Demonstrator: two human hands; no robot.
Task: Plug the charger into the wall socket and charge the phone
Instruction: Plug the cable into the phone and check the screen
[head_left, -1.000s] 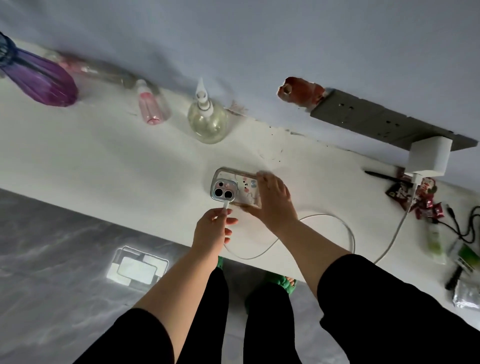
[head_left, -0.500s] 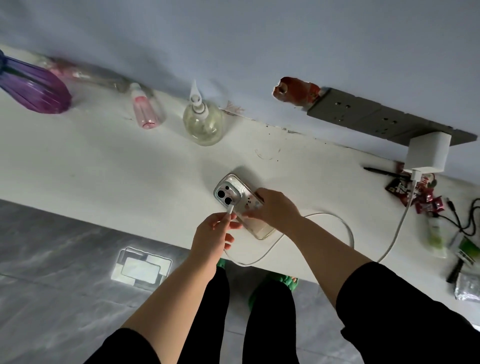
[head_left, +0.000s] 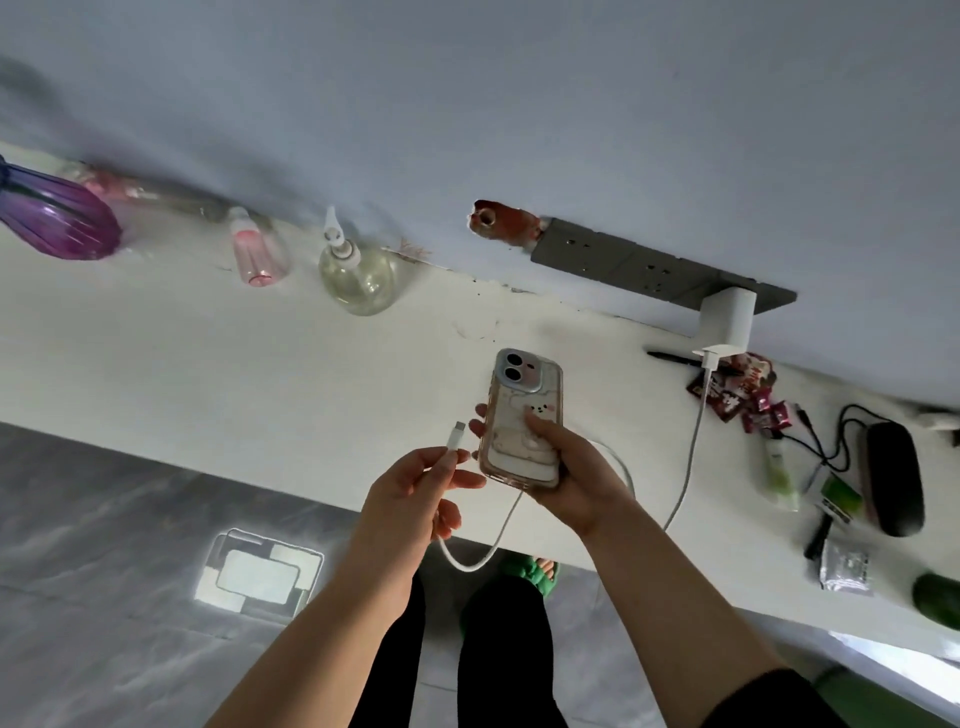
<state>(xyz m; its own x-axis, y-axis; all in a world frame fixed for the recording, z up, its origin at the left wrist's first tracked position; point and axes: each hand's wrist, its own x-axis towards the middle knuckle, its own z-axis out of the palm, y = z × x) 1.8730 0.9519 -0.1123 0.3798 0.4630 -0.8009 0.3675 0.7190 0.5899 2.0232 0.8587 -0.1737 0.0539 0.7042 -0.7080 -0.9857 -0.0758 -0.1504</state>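
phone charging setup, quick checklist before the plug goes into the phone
1. White charger brick seated in grey wall socket strip: ok.
2. White cable joined to brick: ok.
3. Cable's white connector pinched in left hand, tip exposed: ok.
4. Clear-cased phone gripped by right hand, lifted off white counter: ok.
5. Connector lined up with phone's port: not ok, it sits beside the phone's left edge.
6. Port clear: cannot tell, hidden.

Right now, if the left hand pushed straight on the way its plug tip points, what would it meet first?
Nothing close: the left hand aims the cable plug past the phone, over bare counter toward the wall; depth unclear.
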